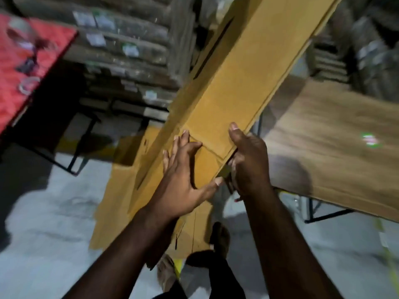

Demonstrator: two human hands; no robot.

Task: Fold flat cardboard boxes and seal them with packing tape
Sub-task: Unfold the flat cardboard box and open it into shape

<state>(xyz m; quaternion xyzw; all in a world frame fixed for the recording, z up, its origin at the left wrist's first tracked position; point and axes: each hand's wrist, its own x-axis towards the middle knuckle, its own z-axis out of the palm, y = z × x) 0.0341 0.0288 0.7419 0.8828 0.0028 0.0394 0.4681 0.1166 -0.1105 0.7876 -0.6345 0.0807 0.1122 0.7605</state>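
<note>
A flat brown cardboard box runs slantwise from the centre up to the top right, held in the air. My right hand grips its lower right edge, thumb on the upper face and fingers underneath. My left hand lies spread and flat against the lower end of the box, fingers apart. More flat cardboard leans or lies below it, down toward the floor. Rolls of clear tape sit on the red table at the left, blurred.
A red-topped table with black legs stands at left. A wooden table is at right. Stacked bundles of flat cardboard fill the back. The floor is grey concrete. My feet show at the bottom.
</note>
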